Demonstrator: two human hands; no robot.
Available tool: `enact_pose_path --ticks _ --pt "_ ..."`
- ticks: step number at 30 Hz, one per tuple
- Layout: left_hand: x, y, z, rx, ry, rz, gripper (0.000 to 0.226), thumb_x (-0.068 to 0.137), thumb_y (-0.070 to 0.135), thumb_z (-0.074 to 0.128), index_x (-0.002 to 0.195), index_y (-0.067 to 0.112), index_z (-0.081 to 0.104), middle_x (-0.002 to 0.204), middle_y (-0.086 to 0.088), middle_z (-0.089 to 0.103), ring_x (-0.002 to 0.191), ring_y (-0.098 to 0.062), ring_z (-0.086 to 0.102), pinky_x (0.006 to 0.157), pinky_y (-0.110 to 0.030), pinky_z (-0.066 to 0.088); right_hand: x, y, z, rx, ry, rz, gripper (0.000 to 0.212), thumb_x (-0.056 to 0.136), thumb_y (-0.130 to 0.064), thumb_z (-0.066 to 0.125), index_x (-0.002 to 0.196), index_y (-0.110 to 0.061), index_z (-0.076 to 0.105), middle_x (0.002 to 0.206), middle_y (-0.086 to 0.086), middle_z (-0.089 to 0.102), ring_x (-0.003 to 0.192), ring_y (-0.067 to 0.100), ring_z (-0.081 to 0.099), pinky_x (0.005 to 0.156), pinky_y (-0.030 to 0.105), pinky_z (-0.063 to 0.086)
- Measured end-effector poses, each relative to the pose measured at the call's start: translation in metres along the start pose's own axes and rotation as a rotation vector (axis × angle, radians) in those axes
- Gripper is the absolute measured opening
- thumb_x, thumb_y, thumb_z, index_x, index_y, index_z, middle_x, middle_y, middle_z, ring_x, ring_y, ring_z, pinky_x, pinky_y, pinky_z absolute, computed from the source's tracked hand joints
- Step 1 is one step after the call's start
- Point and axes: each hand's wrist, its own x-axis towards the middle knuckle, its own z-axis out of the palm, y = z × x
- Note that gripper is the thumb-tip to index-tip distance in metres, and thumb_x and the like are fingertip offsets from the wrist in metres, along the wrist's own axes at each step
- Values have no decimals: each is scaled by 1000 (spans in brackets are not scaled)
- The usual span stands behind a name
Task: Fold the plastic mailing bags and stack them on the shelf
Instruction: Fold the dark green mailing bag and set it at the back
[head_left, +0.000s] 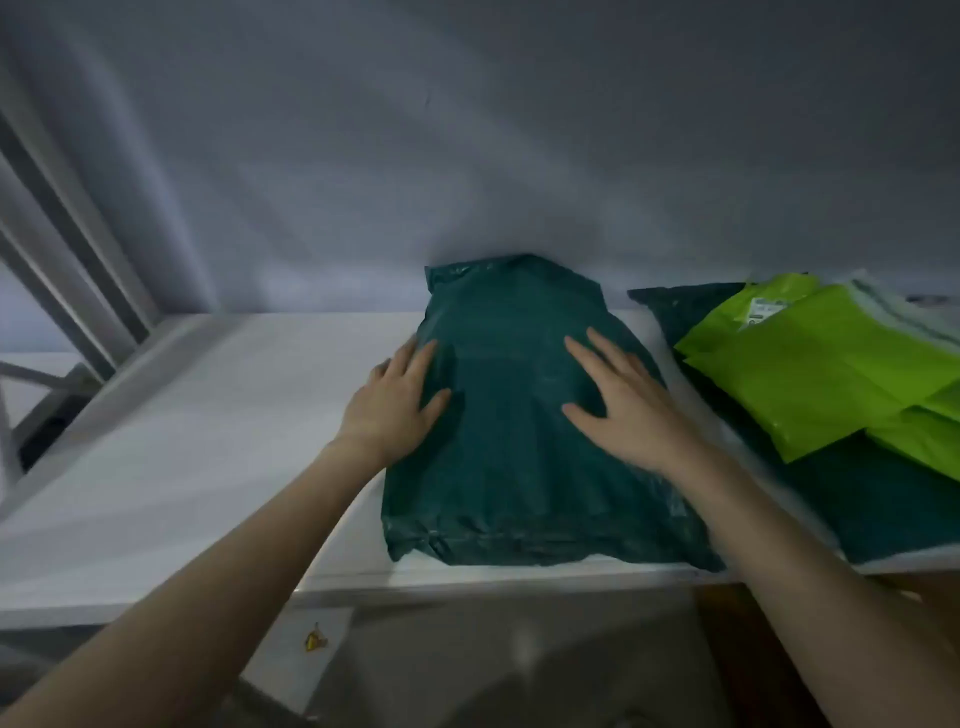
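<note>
**Two Hands Flat on the Dark Green Stack**

Pressed both palms down on the dark green stack (509, 467) of folded plastic mailing bags, set on the white shelf (208, 441) with its far end against the grey wall (467, 156) and its near end just short of the shelf's front lip. Held the left hand (395, 400) flat over the stack's left edge, fingers straight and spread, thumb on top of the plastic, outer fingers reaching past the side; gripped nothing. Held the right hand (623, 410) flat on the stack's upper right part, fingers straight and fanned apart, thumb out toward the stack's middle; curled round nothing either. Left a strip of bare plastic between the two hands.

Found, right of the stack and just beside it, a loose heap of lime green bags (810, 374), tilted and overlapping, one with a small white label (759, 312) near its far corner, print too blurred to read. Found a second dark green bag (883, 509) spread flat beneath that heap, apart from the stack by a narrow band of white shelf. Noted bare white shelf left of the stack, out to the grey metal upright (78, 234) at the far left. Spotted, below and left of the stack's near end, under the shelf's front lip, a small yellow scrap (314, 640) on a pale lower surface; could not tell what. Noted creases across the stack's near end, with layers showing along that edge; could not count them.
</note>
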Motion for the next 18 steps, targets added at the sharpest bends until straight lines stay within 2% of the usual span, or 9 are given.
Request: enact_pose_path --ticks 4,8,11,14,18 --pt "17 -14 11 -94 40 -109 58 97 41 38 149 26 14 156 -4 15 122 -39 47 97 -48 42 27 19 15 -29 48 84 72 91 -40 52 150 -27 11 159 0 4 144 25 9 115 50 19" --pt "26 -21 15 -202 33 -16 59 94 19 51 147 22 26 145 -7 32 120 -30 48 102 -38 39 39 33 29 -78 10 131 73 90 -43 51 149 -31 8 159 -3 -1 145 24 1 114 57 14" --pt "28 -27 15 -202 -4 29 59 91 10 54 145 22 33 146 -4 30 125 -24 44 106 -32 34 44 38 33 -83 -18 149 75 90 -44 51 149 -33 7 159 -4 -4 145 25 -2 114 59 11" --pt "27 -37 11 -142 -103 60 62 90 10 57 145 22 32 151 1 24 134 -19 35 110 -27 26 43 40 37 -70 -62 128 76 89 -45 51 149 -33 5 158 -4 -3 144 26 7 114 53 18" --pt "19 -51 6 -122 -184 69 63 89 8 57 145 22 32 152 2 24 140 -17 27 113 -23 19 38 30 39 -41 -78 64 72 89 -42 51 148 -28 13 155 -2 12 133 26 31 103 46 37"
